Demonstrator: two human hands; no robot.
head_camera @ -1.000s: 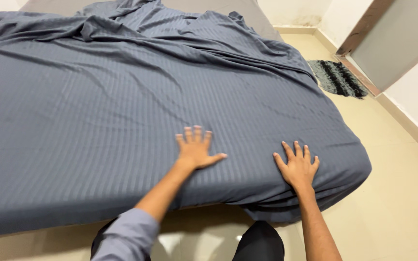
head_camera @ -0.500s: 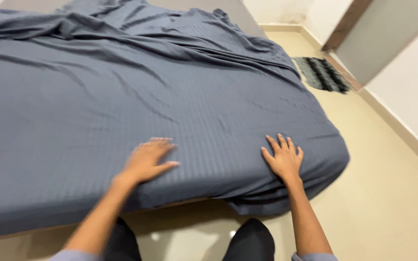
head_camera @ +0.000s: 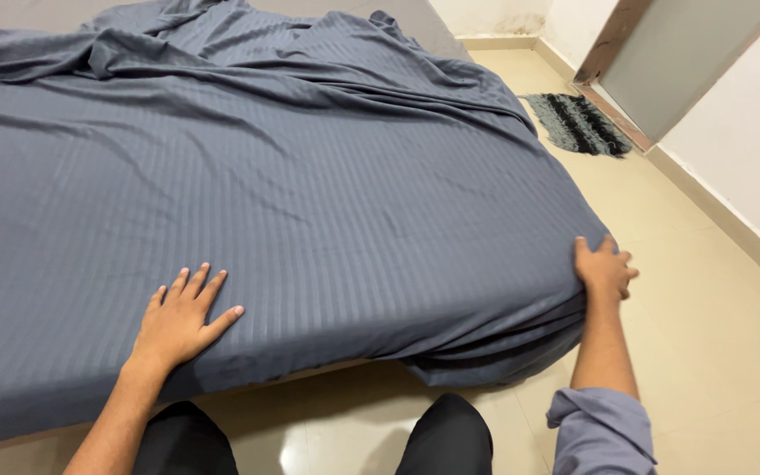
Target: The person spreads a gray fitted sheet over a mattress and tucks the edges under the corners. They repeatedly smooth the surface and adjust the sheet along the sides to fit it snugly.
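Both hands have slid apart since the earlier frames: the left hand [head_camera: 179,321] has travelled left along the near edge of the bed [head_camera: 415,16], and the right hand [head_camera: 604,269] has gone from the top of the sheet [head_camera: 310,176] out to the bed's near right corner.

The left hand lies flat on the sheet just inside the near edge, left of the middle, palm down, fingers spread and pointing away toward the far side, thumb out to the right. It grips nothing; it only presses the cloth.

The sheet is slate blue with fine woven stripes. It covers nearly the whole bed. Its long axis runs from the near edge to the far edge, and the stripes follow the same line. The near half is smooth with a few shallow creases; along the far edge it is bunched in thick folds, leaving a strip of grey mattress bare at the far right corner. At the near right corner it hangs over the side in loose folds.

The right hand is cupped over that corner, fingers curled down the side; whether they pinch the cloth cannot be told.

Right of the bed, on the cream floor [head_camera: 714,352], a dark striped mat [head_camera: 580,123] lies by a door [head_camera: 688,53].
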